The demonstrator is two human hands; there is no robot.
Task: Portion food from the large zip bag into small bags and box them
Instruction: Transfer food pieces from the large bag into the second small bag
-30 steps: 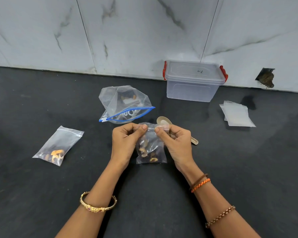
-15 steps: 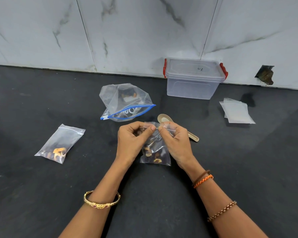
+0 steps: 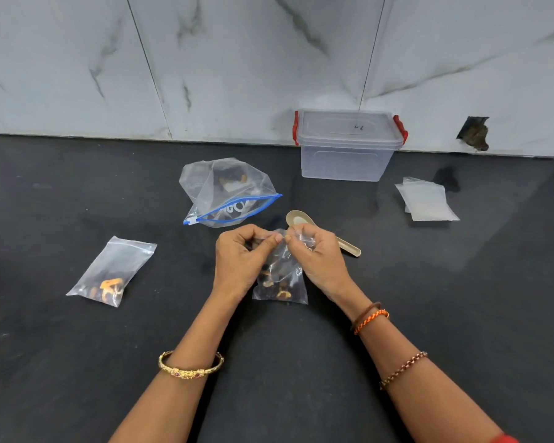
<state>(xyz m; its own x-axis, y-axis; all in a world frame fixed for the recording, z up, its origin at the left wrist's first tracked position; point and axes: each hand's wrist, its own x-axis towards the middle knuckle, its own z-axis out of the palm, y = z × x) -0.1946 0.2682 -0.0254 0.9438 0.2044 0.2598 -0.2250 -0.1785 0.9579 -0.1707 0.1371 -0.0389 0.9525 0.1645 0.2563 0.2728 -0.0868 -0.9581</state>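
Head view: both hands pinch the top of a small bag over the dark counter (image 3: 77, 362).
Lidded box (image 3: 349, 148) with red latches stands against the marble wall (image 3: 205, 59). Zip bag (image 3: 227, 193), blue seal facing the person, lies left of box, some food inside. Empty bags (image 3: 427, 201) stacked right of box. Filled bag (image 3: 109, 271) lies well left. Left hand (image 3: 240, 260) and right hand (image 3: 317, 257) each grip the small bag (image 3: 282, 282) at its top edge, fingertips nearly touching; its bottom rests on counter. Spoon (image 3: 304, 220) lies just behind right hand.

A home kitchen: dark stone counter (image 3: 461, 314), marble-tiled wall (image 3: 237, 59).
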